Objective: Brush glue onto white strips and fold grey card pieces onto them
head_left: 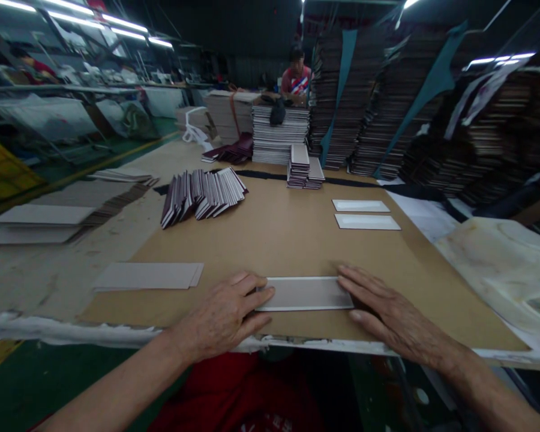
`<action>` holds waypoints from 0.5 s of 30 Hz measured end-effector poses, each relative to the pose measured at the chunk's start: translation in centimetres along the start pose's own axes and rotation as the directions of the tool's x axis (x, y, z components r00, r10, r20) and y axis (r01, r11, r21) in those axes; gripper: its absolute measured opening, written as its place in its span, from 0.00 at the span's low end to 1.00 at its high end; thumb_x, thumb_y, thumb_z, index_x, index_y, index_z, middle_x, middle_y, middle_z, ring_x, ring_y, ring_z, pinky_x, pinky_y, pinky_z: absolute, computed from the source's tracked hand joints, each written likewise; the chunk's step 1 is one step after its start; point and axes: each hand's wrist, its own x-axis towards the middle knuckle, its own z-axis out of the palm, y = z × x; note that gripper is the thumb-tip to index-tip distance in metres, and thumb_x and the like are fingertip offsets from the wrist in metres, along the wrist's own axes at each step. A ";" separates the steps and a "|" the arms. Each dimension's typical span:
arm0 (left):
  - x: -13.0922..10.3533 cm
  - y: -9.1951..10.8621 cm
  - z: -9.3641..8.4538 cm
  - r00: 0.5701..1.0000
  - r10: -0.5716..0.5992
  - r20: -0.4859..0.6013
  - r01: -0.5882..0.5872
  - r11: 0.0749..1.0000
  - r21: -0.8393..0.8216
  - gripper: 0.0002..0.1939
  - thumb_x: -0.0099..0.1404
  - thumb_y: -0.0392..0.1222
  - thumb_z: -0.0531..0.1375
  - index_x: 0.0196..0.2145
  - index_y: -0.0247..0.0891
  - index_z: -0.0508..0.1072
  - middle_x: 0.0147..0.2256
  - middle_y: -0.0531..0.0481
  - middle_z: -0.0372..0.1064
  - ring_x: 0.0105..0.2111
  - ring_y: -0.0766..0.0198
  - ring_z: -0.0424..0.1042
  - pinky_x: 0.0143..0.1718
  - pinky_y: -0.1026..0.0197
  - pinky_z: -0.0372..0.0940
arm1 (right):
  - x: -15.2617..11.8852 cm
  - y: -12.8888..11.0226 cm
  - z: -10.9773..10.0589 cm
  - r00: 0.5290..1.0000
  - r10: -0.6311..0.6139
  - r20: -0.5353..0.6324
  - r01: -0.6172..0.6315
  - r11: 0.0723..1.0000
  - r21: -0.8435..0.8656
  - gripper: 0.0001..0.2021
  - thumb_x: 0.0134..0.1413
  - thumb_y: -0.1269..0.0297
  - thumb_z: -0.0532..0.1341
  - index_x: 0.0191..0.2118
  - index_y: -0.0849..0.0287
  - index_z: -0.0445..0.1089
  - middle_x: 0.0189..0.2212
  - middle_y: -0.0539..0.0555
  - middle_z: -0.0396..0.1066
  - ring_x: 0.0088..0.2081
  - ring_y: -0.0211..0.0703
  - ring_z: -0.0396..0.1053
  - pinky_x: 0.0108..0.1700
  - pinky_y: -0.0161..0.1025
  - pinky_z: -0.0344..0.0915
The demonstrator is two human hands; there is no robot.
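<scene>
A grey cardboard strip (303, 294) with a pale border along its long edges lies crosswise near the table's front edge. My left hand (234, 306) has hold of its left end, fingers over the top and thumb by the near edge. At the other end, my right hand (387, 306) holds the corner between long, fairly straight fingers and the thumb. Left of my left hand lie a couple of plain grey strips (146, 276), one slightly offset over another. Two white strips with dark edges (368, 222) rest farther back on the right.
Fanned dark-and-white folded pieces (202, 195) lie at the back left of the brown board (274, 234). Small stacks (299, 165) stand behind. Tall piles (342, 108) rise at the back. Large grey sheets (45, 219) lie left; a whitish plastic container (504, 264) is right. A person (296, 78) is beyond.
</scene>
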 end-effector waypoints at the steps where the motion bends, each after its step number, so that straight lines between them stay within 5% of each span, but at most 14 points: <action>1: -0.2 -0.1 0.0 1.000 -0.004 0.002 0.004 1.000 -0.014 0.19 0.73 0.46 0.57 0.58 0.38 0.68 0.53 0.40 0.68 0.53 0.50 0.67 0.55 0.43 0.67 | 0.0 -0.4 0.1 1.000 -0.008 0.029 0.007 1.000 0.021 0.31 0.69 0.51 0.55 0.72 0.50 0.49 0.71 0.55 0.49 0.71 0.51 0.48 0.70 0.58 0.50; 6: -1.3 -0.7 -0.4 0.999 -0.044 0.005 0.044 0.996 -0.079 0.21 0.72 0.44 0.58 0.61 0.42 0.66 0.58 0.42 0.68 0.58 0.52 0.67 0.61 0.44 0.66 | -0.6 -2.6 0.4 0.997 -0.041 0.059 0.037 0.997 0.071 0.39 0.56 0.48 0.67 0.70 0.47 0.55 0.66 0.57 0.60 0.65 0.58 0.58 0.64 0.59 0.60; 11: -2.0 -1.6 -0.1 0.993 -0.112 0.019 0.114 0.989 -0.094 0.24 0.72 0.46 0.57 0.64 0.48 0.63 0.61 0.46 0.67 0.61 0.53 0.67 0.62 0.44 0.66 | 0.3 -4.1 0.8 0.978 -0.189 -0.088 0.192 0.981 0.028 0.24 0.57 0.66 0.65 0.60 0.51 0.68 0.49 0.55 0.74 0.47 0.46 0.72 0.49 0.41 0.72; 15: -2.5 -2.1 0.3 0.988 -0.154 -0.003 0.152 0.981 -0.122 0.26 0.71 0.49 0.58 0.65 0.52 0.61 0.62 0.48 0.67 0.61 0.52 0.68 0.61 0.46 0.67 | 1.2 -4.3 0.1 0.889 -0.403 -0.218 0.361 0.909 -0.206 0.15 0.66 0.68 0.58 0.56 0.59 0.70 0.41 0.54 0.78 0.38 0.43 0.74 0.42 0.38 0.73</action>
